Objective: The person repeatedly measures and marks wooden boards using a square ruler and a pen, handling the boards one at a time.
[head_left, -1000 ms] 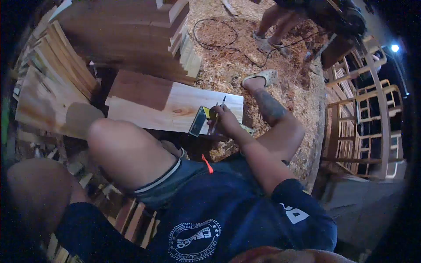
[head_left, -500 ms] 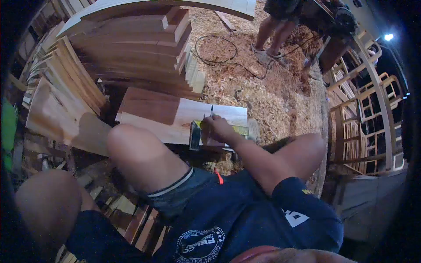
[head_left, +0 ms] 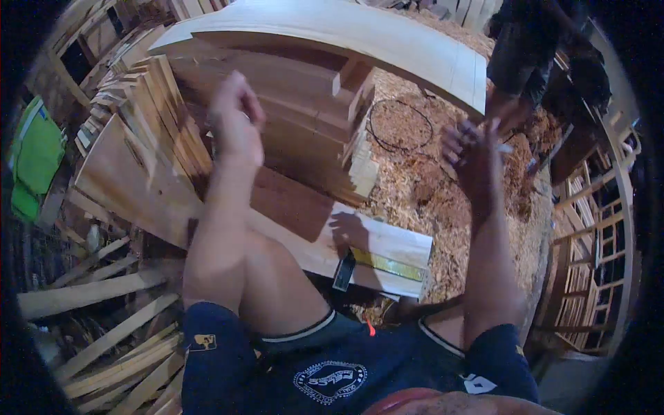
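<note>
My left hand [head_left: 236, 124] is raised before the stacked boards, its fingers loosely bent and apart, with nothing seen in it. My right hand [head_left: 476, 155] is up over the wood shavings, fingers partly spread. A pale, blurred pen [head_left: 505, 148] sticks out from it, held near the thumb. Below, a square with a dark stock [head_left: 344, 272] and yellow blade [head_left: 389, 265] lies across the pale board [head_left: 408, 238], near its right end. Neither hand touches the square or this board.
A tall stack of thick boards [head_left: 290, 90] has a long pale board [head_left: 415, 41] on top. Upright planks [head_left: 166, 104] and loose strips [head_left: 104, 339] are at left. A cable [head_left: 401, 149] loops over shavings [head_left: 443, 207]. Another person [head_left: 522, 55] stands at upper right.
My right hand has left the square and risen to the right with the pen. My left hand has come into view, raised. The view has shifted, showing more of the stack and upper left.
</note>
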Motion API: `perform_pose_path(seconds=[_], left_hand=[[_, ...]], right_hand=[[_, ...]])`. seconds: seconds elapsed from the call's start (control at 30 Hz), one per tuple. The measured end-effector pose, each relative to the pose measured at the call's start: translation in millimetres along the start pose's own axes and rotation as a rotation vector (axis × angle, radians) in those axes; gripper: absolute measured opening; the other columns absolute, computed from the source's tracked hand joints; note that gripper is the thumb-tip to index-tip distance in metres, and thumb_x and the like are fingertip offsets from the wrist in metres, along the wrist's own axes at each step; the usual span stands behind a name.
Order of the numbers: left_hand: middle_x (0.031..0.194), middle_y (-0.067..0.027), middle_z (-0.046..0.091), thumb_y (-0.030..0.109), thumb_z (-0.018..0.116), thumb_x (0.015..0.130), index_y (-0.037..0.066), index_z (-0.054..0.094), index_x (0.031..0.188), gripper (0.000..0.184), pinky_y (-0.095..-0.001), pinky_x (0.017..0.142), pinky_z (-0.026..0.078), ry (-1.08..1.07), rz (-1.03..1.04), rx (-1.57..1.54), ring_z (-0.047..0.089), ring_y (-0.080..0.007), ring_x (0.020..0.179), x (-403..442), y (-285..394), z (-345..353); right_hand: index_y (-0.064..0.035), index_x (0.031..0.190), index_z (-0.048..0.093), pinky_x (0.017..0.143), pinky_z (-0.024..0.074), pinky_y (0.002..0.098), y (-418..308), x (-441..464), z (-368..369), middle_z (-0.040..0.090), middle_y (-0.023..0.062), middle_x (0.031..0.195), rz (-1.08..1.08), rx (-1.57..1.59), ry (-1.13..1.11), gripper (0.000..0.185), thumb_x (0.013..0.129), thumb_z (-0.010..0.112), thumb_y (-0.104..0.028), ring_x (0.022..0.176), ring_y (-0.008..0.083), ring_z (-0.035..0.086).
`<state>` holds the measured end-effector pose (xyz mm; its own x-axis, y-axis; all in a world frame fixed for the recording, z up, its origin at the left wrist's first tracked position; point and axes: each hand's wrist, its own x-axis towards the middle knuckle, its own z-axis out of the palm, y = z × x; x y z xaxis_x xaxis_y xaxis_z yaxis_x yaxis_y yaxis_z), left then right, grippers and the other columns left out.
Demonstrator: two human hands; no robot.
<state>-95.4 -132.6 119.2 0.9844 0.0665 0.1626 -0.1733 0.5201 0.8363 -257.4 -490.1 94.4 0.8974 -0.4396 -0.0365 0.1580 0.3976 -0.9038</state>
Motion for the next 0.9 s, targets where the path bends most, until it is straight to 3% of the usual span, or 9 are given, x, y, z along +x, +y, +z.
perform_pose_path(seconds=[0.07, 0.17, 0.3, 0.33, 0.47, 0.57, 0.6, 0.8, 0.9], left_hand=[[0.081, 0.0047, 0.058, 0.038, 0.066, 0.092, 0.018, 0.061, 0.095, 0.021, -0.0228, 0.060, 0.043, -0.005, -0.237, 0.246, 0.053, -0.0070, 0.069, -4, -32, -6], [0.087, 0.0002, 0.063, 0.037, 0.070, 0.090, 0.014, 0.060, 0.103, 0.028, -0.0236, 0.064, 0.046, -0.143, -0.210, 0.090, 0.057, -0.0084, 0.071, 4, -35, 11], [0.105, -0.0075, 0.063, 0.041, 0.069, 0.090, 0.011, 0.054, 0.117, 0.044, -0.0300, 0.080, 0.052, -0.291, -0.352, -0.141, 0.061, -0.0179, 0.092, 2, -38, 20], [0.107, -0.0089, 0.062, 0.041, 0.071, 0.089, 0.009, 0.052, 0.119, 0.048, -0.0314, 0.082, 0.053, -0.299, -0.345, -0.178, 0.061, -0.0200, 0.095, 5, -36, 22], [0.090, -0.0070, 0.068, 0.042, 0.067, 0.095, 0.022, 0.074, 0.111, 0.028, -0.0341, 0.073, 0.054, -0.062, -0.550, -0.236, 0.064, -0.0205, 0.076, -22, -24, 35], [0.108, -0.0111, 0.059, 0.043, 0.079, 0.082, 0.003, 0.049, 0.125, 0.066, -0.0357, 0.087, 0.055, -0.112, -0.598, -0.067, 0.059, -0.0252, 0.102, -49, -56, 16], [0.105, -0.0093, 0.059, 0.045, 0.085, 0.075, 0.003, 0.052, 0.124, 0.073, -0.0345, 0.084, 0.056, -0.097, -0.622, -0.027, 0.061, -0.0240, 0.098, -65, -67, 18], [0.094, -0.0026, 0.065, 0.031, 0.085, 0.080, 0.011, 0.062, 0.114, 0.046, -0.0251, 0.074, 0.055, -0.222, -1.158, 0.229, 0.064, -0.0127, 0.086, -123, -138, -47], [0.090, 0.0001, 0.065, 0.033, 0.086, 0.079, 0.012, 0.064, 0.113, 0.046, -0.0242, 0.070, 0.055, -0.292, -1.291, 0.350, 0.063, -0.0095, 0.080, -127, -173, -78]], right_hand=[[-0.0041, 0.125, 0.057, 0.080, 0.0547, 0.0349, -45, 18, 13, 0.066, 0.0123, 0.113, -0.035, -0.004, -0.168, 0.073, 0.092, 0.054, -0.069, 0.095, 0.0204, 0.065], [-0.0045, 0.121, 0.060, 0.077, 0.0553, 0.0326, -65, 28, 46, 0.066, 0.0099, 0.110, -0.084, -0.213, 0.019, 0.058, 0.092, 0.066, -0.054, 0.094, 0.0184, 0.065], [0.0008, 0.118, 0.062, 0.091, 0.0496, 0.0335, -41, 30, 21, 0.068, 0.0081, 0.109, -0.206, -0.273, -0.156, 0.042, 0.088, 0.074, -0.026, 0.103, 0.0191, 0.063], [0.0027, 0.124, 0.058, 0.096, 0.0468, 0.0341, -33, 22, 11, 0.066, 0.0092, 0.113, -0.236, -0.527, -0.125, 0.045, 0.086, 0.072, -0.018, 0.108, 0.0210, 0.062], [0.0017, 0.134, 0.049, 0.099, 0.0458, 0.0380, 0, -14, -31, 0.062, 0.0110, 0.124, -0.232, -0.357, -0.204, 0.059, 0.082, 0.075, -0.011, 0.114, 0.0241, 0.060], [-0.0007, 0.132, 0.051, 0.100, 0.0461, 0.0379, 11, -44, -61, 0.063, 0.0111, 0.123, -0.273, -0.432, -0.152, 0.056, 0.082, 0.076, -0.007, 0.115, 0.0241, 0.060], [-0.0026, 0.131, 0.052, 0.099, 0.0475, 0.0371, 12, -49, -85, 0.062, 0.0120, 0.125, -0.251, -0.606, -0.181, 0.051, 0.085, 0.073, -0.004, 0.115, 0.0249, 0.060], [-0.0007, 0.127, 0.054, 0.090, 0.0545, 0.0388, 80, -72, -175, 0.063, 0.0149, 0.122, -0.179, -0.931, -0.113, 0.040, 0.091, 0.069, -0.009, 0.113, 0.0273, 0.061], [-0.0007, 0.127, 0.054, 0.087, 0.0564, 0.0428, 120, -68, -202, 0.064, 0.0150, 0.119, 0.021, -0.599, -0.122, 0.040, 0.094, 0.064, -0.020, 0.110, 0.0294, 0.063]])
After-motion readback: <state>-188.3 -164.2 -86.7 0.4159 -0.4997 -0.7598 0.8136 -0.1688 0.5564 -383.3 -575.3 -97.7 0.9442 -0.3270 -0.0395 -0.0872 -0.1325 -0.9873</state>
